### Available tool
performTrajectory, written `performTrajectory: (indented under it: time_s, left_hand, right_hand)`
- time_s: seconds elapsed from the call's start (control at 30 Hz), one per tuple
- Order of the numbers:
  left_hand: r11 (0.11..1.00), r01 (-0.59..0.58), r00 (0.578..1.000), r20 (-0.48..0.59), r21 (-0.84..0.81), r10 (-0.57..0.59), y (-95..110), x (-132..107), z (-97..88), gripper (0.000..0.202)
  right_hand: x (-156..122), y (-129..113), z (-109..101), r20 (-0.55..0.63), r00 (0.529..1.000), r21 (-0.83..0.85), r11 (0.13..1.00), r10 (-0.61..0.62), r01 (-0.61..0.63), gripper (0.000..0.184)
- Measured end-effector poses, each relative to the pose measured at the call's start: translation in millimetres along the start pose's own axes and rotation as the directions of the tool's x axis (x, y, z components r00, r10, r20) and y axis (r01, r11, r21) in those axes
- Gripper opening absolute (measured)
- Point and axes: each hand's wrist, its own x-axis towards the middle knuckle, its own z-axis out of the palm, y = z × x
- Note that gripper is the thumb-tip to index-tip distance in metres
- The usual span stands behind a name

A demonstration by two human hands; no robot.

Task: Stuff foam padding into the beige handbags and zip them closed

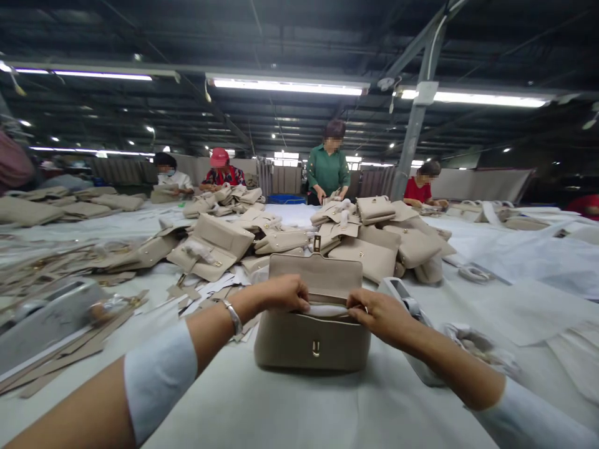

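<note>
A beige handbag (290, 343) stands upright on the white-covered table before me, its flap (322, 274) raised at the back. On its front is a small gold clasp (316, 348). Fingers of my left hand (291, 294) are closed on the left side of the bag's mouth. At the right side of the mouth, my right hand (367, 310) pinches the edge. Between the two hands, white stuffing (327, 310) shows in the opening. My fingertips are partly hidden inside the rim.
Behind the bag lies a heap of similar beige bags (369, 255). Loose beige strips (65, 358) and a grey device (51, 315) lie at left; another grey device (423, 368) stands beside my right forearm. A wrapped bundle (482, 346) is at right. Several people work across the table.
</note>
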Motion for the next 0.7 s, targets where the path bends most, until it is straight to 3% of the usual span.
performTrajectory:
  time_s: [0.1,0.3,0.5,0.63,0.7]
  left_hand:
    - [0.996,0.063,0.998,0.013,0.059,-0.064,-11.2,-9.1,-6.9,0.019]
    - [0.967,0.192,0.981,-0.073,0.167,-0.182,8.8,-6.8,-3.5,0.015]
    - [0.993,0.076,0.997,-0.029,0.084,-0.074,0.3,-11.0,-8.2,0.016]
    - [0.998,-0.041,0.990,-0.135,0.042,0.046,14.2,-8.9,3.1,0.026]
    - [0.989,-0.104,0.971,-0.204,0.108,0.124,28.6,-5.9,14.8,0.027]
  right_hand:
    - [1.1,2.5,3.6,-0.016,1.000,0.030,1.000,0.004,-0.003,0.011]
    - [-1.2,5.1,5.6,-0.022,0.999,-0.002,1.000,0.029,-0.029,0.020]
    - [-5.2,5.8,6.5,-0.046,0.999,0.037,0.999,-0.006,0.008,0.018]
    - [-5.4,3.8,8.4,-0.082,0.996,0.067,0.998,0.020,-0.015,0.018]
    - [-5.9,4.0,9.6,-0.091,0.995,0.064,0.997,0.041,-0.035,0.018]
